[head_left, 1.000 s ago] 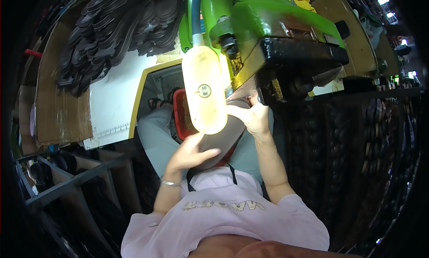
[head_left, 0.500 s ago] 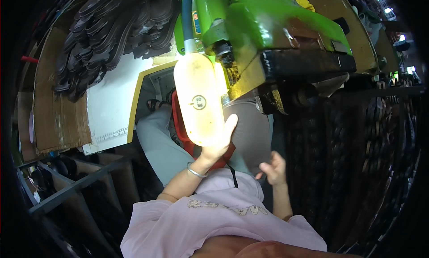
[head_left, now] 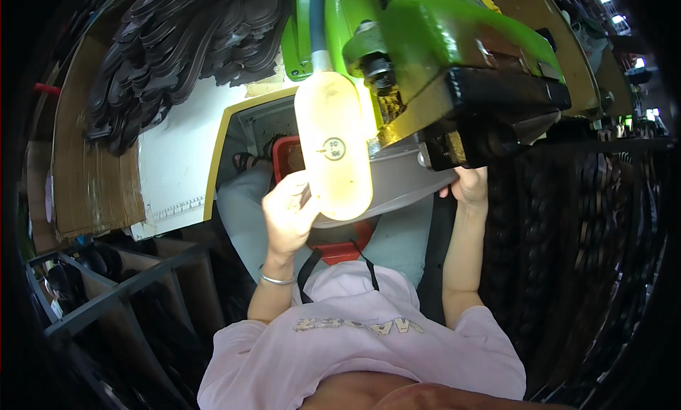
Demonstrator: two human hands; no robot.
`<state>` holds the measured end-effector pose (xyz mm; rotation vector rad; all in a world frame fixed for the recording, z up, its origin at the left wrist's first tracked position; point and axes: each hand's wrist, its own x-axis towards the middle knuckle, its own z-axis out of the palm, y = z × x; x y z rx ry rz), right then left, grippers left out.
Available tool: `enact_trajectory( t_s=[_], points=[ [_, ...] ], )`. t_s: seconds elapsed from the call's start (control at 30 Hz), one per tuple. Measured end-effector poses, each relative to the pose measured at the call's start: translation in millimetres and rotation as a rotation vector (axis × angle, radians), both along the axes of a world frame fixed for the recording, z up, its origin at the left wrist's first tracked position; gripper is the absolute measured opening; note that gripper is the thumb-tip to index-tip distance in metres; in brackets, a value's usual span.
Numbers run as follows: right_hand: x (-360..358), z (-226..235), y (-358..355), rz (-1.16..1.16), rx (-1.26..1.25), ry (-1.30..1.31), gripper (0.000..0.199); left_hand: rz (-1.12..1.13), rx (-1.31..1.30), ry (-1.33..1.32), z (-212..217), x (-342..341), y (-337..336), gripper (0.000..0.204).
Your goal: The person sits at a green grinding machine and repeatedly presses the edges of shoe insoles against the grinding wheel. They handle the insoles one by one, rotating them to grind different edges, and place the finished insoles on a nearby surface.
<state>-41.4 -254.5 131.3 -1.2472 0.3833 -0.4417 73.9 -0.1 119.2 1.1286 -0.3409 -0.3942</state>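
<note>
My left hand [head_left: 287, 213] is raised beside the lower left of a cream oval lamp cover [head_left: 333, 151] that hangs on a hose. Its fingers bend toward the edge of a grey curved work plate [head_left: 401, 190], and the cover hides their tips. My right hand [head_left: 466, 185] reaches up to the plate's right end, just under the black head [head_left: 496, 105] of a green machine [head_left: 433, 27]. The black head partly hides that hand's fingers. I cannot see anything held in either hand.
A red stool or crate [head_left: 285, 154] sits below the plate between my grey-clad legs. Stacks of dark shoe soles [head_left: 184, 48] lie at the upper left on a white and cardboard surface [head_left: 92, 169]. More dark soles [head_left: 589, 254] fill the right. A metal rack [head_left: 120, 289] stands lower left.
My right hand has risen from near my lap to the underside of the black machine head. My left hand stays by the cream cover, now with its fingers bent.
</note>
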Motion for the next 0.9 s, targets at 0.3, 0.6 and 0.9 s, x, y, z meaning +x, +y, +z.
enact_trajectory(
  t_s=[0.3,0.6,0.9],
  points=[
    [32.8,-9.4,58.2,0.240,-0.063,0.062,0.053,-0.041,0.158,0.174,-43.0,21.0,91.9,0.017],
    [59.6,-22.4,69.0,0.119,-0.255,-0.132,0.029,-0.312,0.237,0.281,-81.1,-83.8,27.0,0.044],
    [-12.8,52.1,17.6,-0.068,-0.867,0.339,0.025,-0.587,0.286,-0.001,-75.2,-58.9,-6.8,0.043]
  ],
)
